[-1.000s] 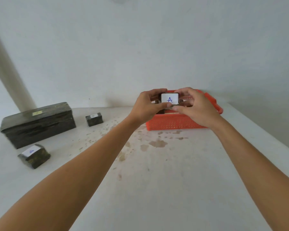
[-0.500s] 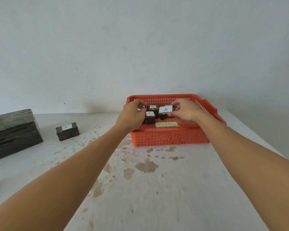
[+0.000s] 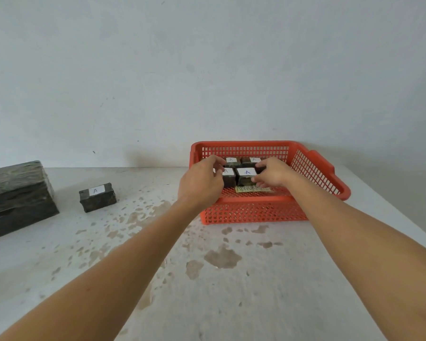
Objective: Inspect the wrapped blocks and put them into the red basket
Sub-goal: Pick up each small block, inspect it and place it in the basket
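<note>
The red basket [image 3: 316,169] stood at the back of the tabletop [image 3: 207,291], close to the pale wall [image 3: 207,70], and both hands were inside it. Four wrapped blocks sat on its floor in two rows, each with a white label marked "A" on top. The right hand [image 3: 273,173] held the front right block [image 3: 246,177] by its right end, the thumb low and the fingers [image 3: 261,165] curled over the upper edge, pinching it. That block rested on the basket floor, or very nearly so, touching the front left block [image 3: 228,177] beside it.

The left hand [image 3: 201,185] hung over the front left block with its fingers loosely bent. The back of the hand hid the tips, so I could not tell whether they gripped the block or only hovered near it. Behind these two lay the back left block [image 3: 232,162] and the back right block [image 3: 250,161], side by side near the far wall of the basket. A yellow paper slip [image 3: 252,189] with writing lay flat on the basket floor just in front of the front right block.

Outside the basket, well to its left, one more wrapped block [image 3: 97,198] with an "A" label sat alone on the stained tabletop. Farther left stood a large wrapped box [image 3: 15,198], partly cut off by the edge of the view.
</note>
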